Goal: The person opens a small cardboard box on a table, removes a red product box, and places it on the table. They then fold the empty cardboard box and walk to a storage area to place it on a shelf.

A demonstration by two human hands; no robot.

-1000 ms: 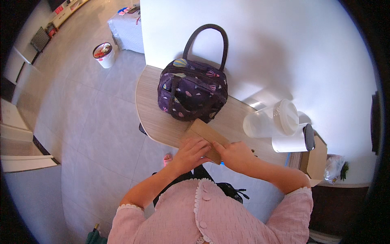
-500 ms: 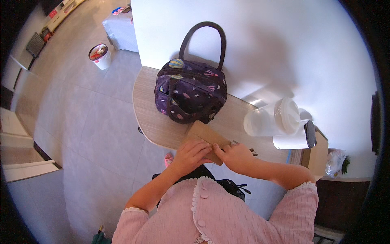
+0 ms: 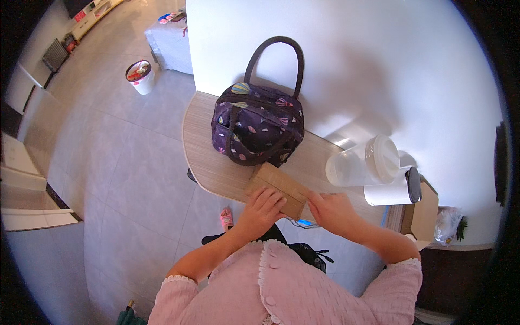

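Note:
A small brown cardboard box (image 3: 277, 183) lies slanted over the table's near edge, just in front of a dark purple handbag (image 3: 259, 123) printed with hot-air balloons. My left hand (image 3: 264, 208) is closed around its near left side, fingers laid over the top face. At the box's right end, the thumb and fingers of my right hand (image 3: 328, 208) are pinched against the edge. Below the box, between my hands, something bright blue (image 3: 305, 222) and some thin dark strands show; I cannot make out what they are.
On the wood-grain table (image 3: 208, 157), a clear lidded plastic container (image 3: 352, 167) and a white cylinder with a dark cap (image 3: 391, 189) stand at the right. An open carton (image 3: 425, 211) is beyond them. White wall rises behind. A white bin (image 3: 142, 81) stands on the floor.
My hands have moved apart, the right one shifting right to the box's end. The box has turned so more of its faces show. The view has shifted slightly.

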